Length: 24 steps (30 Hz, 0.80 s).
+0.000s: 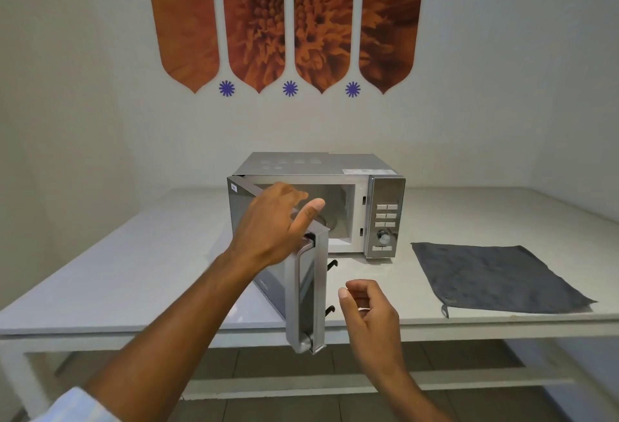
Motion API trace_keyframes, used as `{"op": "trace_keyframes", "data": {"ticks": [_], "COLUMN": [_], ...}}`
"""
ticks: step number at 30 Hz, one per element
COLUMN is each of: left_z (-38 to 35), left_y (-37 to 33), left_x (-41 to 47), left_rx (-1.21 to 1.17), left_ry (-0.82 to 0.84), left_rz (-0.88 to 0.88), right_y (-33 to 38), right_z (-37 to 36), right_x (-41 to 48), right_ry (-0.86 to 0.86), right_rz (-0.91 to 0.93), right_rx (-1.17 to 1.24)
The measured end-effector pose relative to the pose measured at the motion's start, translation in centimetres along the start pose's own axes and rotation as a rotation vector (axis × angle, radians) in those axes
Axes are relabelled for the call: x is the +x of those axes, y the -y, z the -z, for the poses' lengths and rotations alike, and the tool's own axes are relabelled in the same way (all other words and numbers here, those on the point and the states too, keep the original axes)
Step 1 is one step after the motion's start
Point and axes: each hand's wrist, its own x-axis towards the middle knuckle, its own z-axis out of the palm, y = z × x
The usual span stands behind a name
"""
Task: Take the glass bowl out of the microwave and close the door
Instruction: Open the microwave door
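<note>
A silver microwave (385,213) stands at the middle of a white table (134,270). Its door (306,291) is swung wide open toward me, edge on. My left hand (271,224) rests on the top edge of the door, fingers spread over it, and covers part of the cavity. Inside, only the rim of the glass bowl (326,220) shows past my thumb; the rest is hidden. My right hand (366,311) hovers right of the door's lower edge, in front of the cavity, fingers loosely curled and holding nothing.
A dark grey cloth (495,277) lies flat on the table right of the microwave. White walls close the table in at the back and on both sides. Orange flower panels (284,19) hang above. The table's front edge runs just under the door.
</note>
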Motion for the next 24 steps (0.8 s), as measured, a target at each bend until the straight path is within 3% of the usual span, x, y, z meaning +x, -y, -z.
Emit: {"op": "trace_keyframes", "data": {"ticks": [16, 24], "left_z": [3.5, 3.0], "left_y": [-0.1, -1.9], "left_x": [-6.8, -9.4], "left_rx": [0.203, -0.064], "left_ry": [-0.104, -0.304], "left_rz": [-0.047, -0.161], "right_y": [3.6, 4.1], "right_z": [-3.6, -4.3], "right_x": [-2.7, -2.6], "right_ry": [0.154, 0.145], "right_rz": [0.003, 0.000], "right_rx": [-0.009, 0.004]}}
